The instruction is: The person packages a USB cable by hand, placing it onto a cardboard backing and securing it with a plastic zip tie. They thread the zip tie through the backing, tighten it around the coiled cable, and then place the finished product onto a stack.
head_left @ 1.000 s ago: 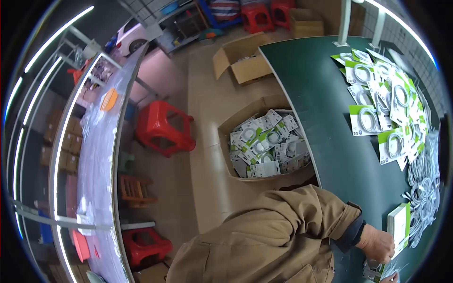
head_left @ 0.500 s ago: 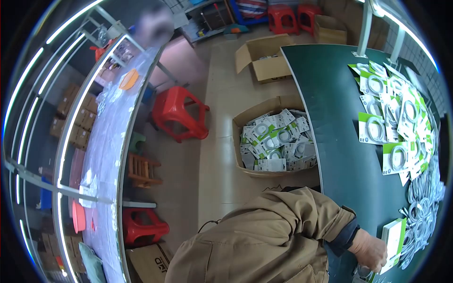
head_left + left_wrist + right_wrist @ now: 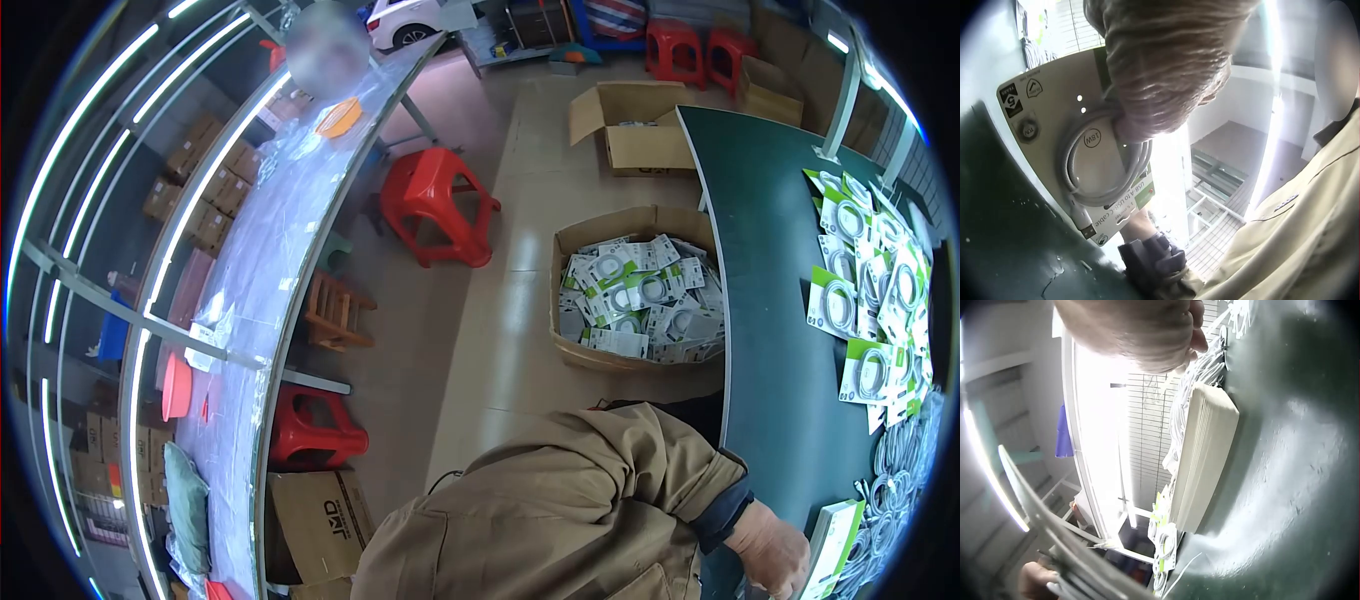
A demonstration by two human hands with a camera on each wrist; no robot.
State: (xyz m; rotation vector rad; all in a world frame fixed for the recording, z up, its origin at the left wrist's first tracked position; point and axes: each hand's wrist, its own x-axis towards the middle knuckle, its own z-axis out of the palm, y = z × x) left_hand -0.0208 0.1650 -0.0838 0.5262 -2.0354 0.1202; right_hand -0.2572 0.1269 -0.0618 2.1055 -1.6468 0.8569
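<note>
Bent over a white and green cable card [image 3: 1047,119], my left hand [image 3: 1166,69] grips it and the coiled grey cable [image 3: 1067,156] on its front. In the head view, the left hand [image 3: 772,552] is beside a stack of cards [image 3: 832,540] on the green table. The right hand [image 3: 1141,328] is above that stack [image 3: 1200,456] in the right wrist view, fingers bent near white strips [image 3: 1241,315]; whether it holds one is unclear. Behind the card's lower edge, part of the right hand [image 3: 1138,226] shows in the left wrist view.
Carded cables [image 3: 870,290] cover the far right of the green table [image 3: 765,300], with loose grey cables [image 3: 895,475] below them. A carton of carded cables [image 3: 640,300] stands beside the table on the floor. Red stools [image 3: 435,205] and a plastic-covered table [image 3: 270,240] are at left.
The head view has swung, so the tables and carton sit farther right. The left hand is slightly lower in it. The right hand, partly visible at its bottom edge a second ago, is out of that view.
</note>
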